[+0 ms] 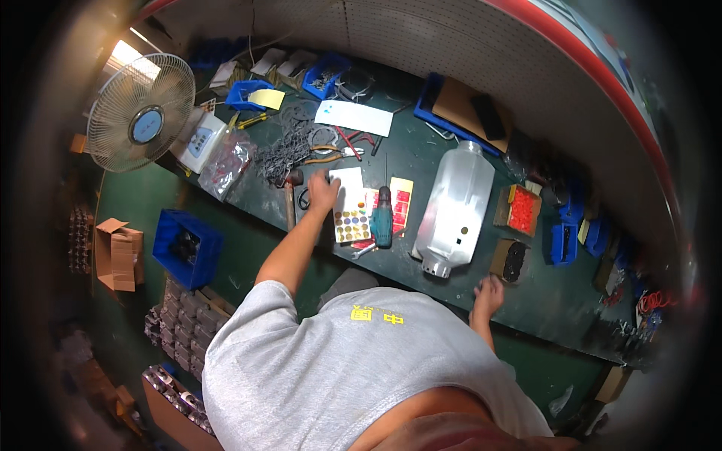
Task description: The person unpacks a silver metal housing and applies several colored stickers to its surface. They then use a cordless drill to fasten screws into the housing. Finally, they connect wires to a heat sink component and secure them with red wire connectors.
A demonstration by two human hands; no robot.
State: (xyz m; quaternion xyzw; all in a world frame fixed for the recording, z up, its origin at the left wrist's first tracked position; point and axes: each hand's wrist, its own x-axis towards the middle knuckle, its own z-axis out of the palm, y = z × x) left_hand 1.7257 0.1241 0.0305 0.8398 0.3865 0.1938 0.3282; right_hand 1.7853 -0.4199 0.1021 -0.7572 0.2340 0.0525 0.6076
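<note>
My left hand is at the upper left edge of a sheet of round stickers, fingers closed around something small and dark that I cannot make out. Beside that sheet lies a teal cordless drill, resting on red and yellow printed sheets. My right hand is at the table's near edge, its fingers slightly bent and apart, with nothing visible in them. Just beyond it stands a small box of black parts. A silver metal housing lies between the drill and that box.
A hammer, pliers and a heap of grey chain-like parts lie left of centre. One wrench is near the front edge. An open box of orange-red parts stands right; a fan stands far left.
</note>
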